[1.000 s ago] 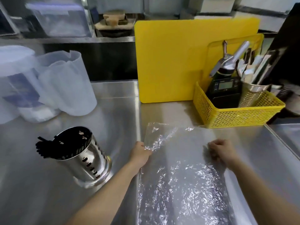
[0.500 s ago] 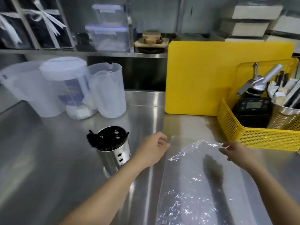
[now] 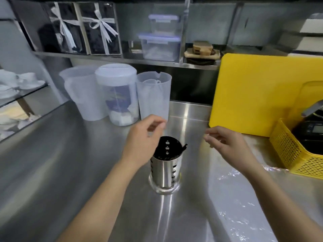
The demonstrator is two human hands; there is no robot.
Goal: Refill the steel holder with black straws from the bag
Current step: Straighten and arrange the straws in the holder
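The perforated steel holder (image 3: 165,172) stands upright on the steel counter, its mouth dark with black straws (image 3: 168,150). My left hand (image 3: 143,138) hovers just above and left of the holder's rim, fingers loosely curled and holding nothing. My right hand (image 3: 225,144) hangs in the air to the right of the holder, fingers relaxed, also holding nothing. The clear plastic bag (image 3: 244,206) lies flat and crinkled on the counter at the lower right, under my right forearm.
Three translucent plastic pitchers (image 3: 115,95) stand behind the holder. A yellow cutting board (image 3: 253,95) leans at the back right beside a yellow basket (image 3: 286,151) with a scale and utensils. A shelf (image 3: 122,58) above carries lidded boxes.
Both hands have let go of the flat bag and risen towards the holder. The view has swung left, so the holder now sits in the centre between my hands.
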